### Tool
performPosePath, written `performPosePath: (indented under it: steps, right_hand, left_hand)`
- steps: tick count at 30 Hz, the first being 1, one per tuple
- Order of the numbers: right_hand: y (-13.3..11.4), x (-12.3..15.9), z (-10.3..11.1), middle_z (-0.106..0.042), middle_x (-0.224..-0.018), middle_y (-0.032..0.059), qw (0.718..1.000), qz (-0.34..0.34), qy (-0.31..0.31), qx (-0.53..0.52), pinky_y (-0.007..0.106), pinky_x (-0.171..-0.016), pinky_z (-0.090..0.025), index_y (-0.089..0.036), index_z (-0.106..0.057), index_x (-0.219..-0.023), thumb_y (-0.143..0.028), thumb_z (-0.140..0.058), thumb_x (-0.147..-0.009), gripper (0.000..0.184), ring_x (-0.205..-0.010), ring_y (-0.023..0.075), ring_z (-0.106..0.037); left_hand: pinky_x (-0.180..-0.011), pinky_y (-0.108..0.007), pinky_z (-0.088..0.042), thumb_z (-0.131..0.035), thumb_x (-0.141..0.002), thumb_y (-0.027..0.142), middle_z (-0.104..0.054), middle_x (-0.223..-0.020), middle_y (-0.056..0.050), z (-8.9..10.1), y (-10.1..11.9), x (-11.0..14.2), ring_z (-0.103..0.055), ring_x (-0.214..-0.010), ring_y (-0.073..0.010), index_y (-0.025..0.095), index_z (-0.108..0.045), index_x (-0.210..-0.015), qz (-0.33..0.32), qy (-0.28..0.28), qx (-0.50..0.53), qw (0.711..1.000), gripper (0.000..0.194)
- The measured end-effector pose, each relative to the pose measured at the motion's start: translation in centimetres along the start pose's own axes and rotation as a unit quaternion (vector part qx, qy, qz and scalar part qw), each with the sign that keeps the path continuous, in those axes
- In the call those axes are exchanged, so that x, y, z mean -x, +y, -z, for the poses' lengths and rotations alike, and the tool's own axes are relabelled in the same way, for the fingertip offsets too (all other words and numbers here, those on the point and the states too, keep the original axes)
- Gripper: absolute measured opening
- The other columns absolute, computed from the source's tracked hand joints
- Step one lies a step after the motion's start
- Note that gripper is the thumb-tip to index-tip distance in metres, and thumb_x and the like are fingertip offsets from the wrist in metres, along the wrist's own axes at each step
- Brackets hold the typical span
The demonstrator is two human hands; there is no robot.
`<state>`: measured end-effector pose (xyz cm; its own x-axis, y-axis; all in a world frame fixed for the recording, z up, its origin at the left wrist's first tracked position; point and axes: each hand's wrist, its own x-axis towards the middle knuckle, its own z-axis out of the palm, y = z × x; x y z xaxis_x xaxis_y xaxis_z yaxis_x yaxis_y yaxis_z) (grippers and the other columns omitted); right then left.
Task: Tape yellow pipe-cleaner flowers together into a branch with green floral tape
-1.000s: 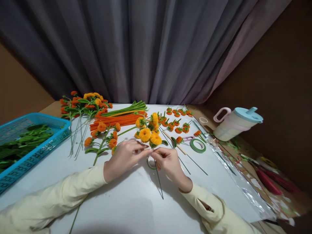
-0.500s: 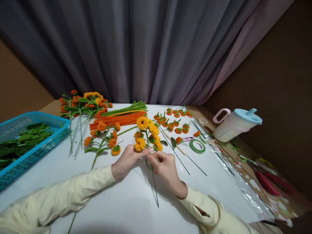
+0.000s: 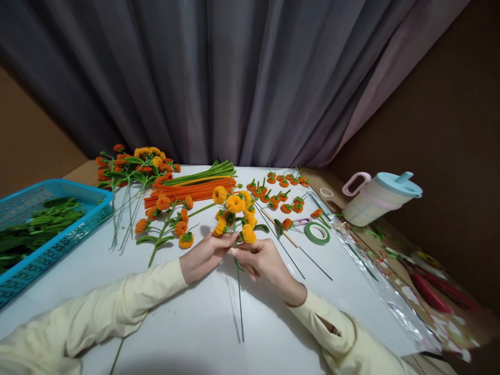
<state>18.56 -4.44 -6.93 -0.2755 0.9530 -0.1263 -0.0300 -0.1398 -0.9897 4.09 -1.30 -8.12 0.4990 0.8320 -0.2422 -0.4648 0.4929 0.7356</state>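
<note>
Over the middle of the white table [image 3: 187, 317], my left hand [image 3: 209, 253] and my right hand [image 3: 265, 265] pinch the stem of a yellow pipe-cleaner flower spray [image 3: 235, 204] just below its blooms. The fingertips of both hands nearly meet there. The spray stands upright, and its thin dark green wire [image 3: 240, 307] runs down below the hands. Part of a green tape loop shows behind my right fingers. Left of my left hand lies an orange flower spray [image 3: 160, 242] with a long green stem passing under my left sleeve.
A blue basket [image 3: 58, 250] of green leaves stands at left. Behind lie finished flowers [image 3: 136, 166], orange pipe cleaners [image 3: 195, 192] and green ones [image 3: 211, 173]. Several small orange blooms [image 3: 286, 208], a green tape roll [image 3: 316, 234], a wooden stick [image 3: 279, 229] and a tumbler [image 3: 375, 203] are at right.
The yellow spray has turned in my fingers, so its blooms face differently. Both hands have moved slightly left, and the wire now points more nearly straight down.
</note>
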Motion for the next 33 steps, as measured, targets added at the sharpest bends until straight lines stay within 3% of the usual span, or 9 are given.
performPosePath:
  steps: [7, 10, 15, 22, 27, 33]
  right_hand:
    - [0.2, -0.1, 0.3, -0.035, -0.032, -0.0083, 0.989, -0.057, -0.081, -0.107, 0.022, -0.033, -0.013, -0.017, -0.042, -0.044, -0.034, -0.07, -0.068, 0.041, -0.026, 0.004, -0.03]
    - [0.2, -0.1, 0.2, -0.032, -0.033, -0.0099, 0.987, -0.059, -0.088, -0.12, 0.022, -0.034, -0.011, -0.017, -0.042, -0.045, -0.03, -0.069, -0.068, 0.038, -0.027, 0.0029, -0.026]
    - [-0.2, 0.2, 0.1, -0.028, -0.033, -0.0125, 0.989, -0.041, -0.049, -0.134, 0.021, -0.035, -0.01, -0.015, -0.053, -0.057, -0.025, -0.067, -0.066, 0.02, -0.028, 0.0026, -0.022]
    - [-0.5, 0.3, 0.1, -0.03, -0.033, -0.0125, 0.991, -0.023, 0.009, -0.134, 0.02, -0.035, -0.012, -0.016, -0.051, -0.057, -0.024, -0.065, -0.063, 0.018, -0.028, 0.0023, -0.022]
    - [0.0, 0.2, -0.2, -0.032, -0.032, -0.0117, 0.991, -0.02, 0.033, -0.13, 0.02, -0.035, -0.014, -0.017, -0.048, -0.051, -0.025, -0.067, -0.063, 0.024, -0.027, 0.0026, -0.025]
    - [0.5, 0.1, -0.6, -0.038, -0.029, -0.0093, 0.99, -0.011, 0.072, -0.121, 0.021, -0.035, -0.014, -0.017, -0.048, -0.049, -0.031, -0.072, -0.063, 0.031, -0.025, 0.0032, -0.027]
  left_hand:
    - [-0.058, -0.02, -0.042, -0.082, -0.058, 0.02, -0.061, -0.061, 0.0, 0.2, -0.3, 0.2, -0.052, -0.059, -0.0099, 0.012, -0.068, -0.065, 0.0, -0.001, 0.01, 1.0, 0.017]
    - [-0.058, -0.021, -0.042, -0.08, -0.059, 0.02, -0.061, -0.062, -0.001, 0.1, -0.3, 0.3, -0.053, -0.06, -0.0111, 0.012, -0.068, -0.064, -0.003, -0.007, 0.007, 1.0, 0.015]
    - [-0.068, -0.026, -0.044, -0.075, -0.062, 0.013, -0.065, -0.066, -0.003, 0.1, -0.5, 0.4, -0.058, -0.071, -0.0167, 0.013, -0.067, -0.067, -0.015, -0.018, -0.008, 1.0, 0.009]
    - [-0.076, -0.03, -0.043, -0.064, -0.067, 0.017, -0.067, -0.075, -0.008, 0.3, -0.4, 0.3, -0.059, -0.081, -0.0214, 0.012, -0.068, -0.067, -0.032, -0.03, -0.013, 0.999, 0.006]
    - [-0.078, -0.032, -0.043, -0.057, -0.062, 0.014, -0.068, -0.074, -0.008, 0.2, -0.2, 0.3, -0.059, -0.084, -0.0231, 0.013, -0.067, -0.063, -0.024, -0.016, -0.001, 1.0, 0.01]
    - [-0.078, -0.032, -0.044, -0.052, -0.072, 0.021, -0.069, -0.085, -0.009, 0.0, -0.4, 0.3, -0.058, -0.091, -0.0241, 0.013, -0.069, -0.074, -0.004, -0.032, 0.011, 0.999, 0.018]
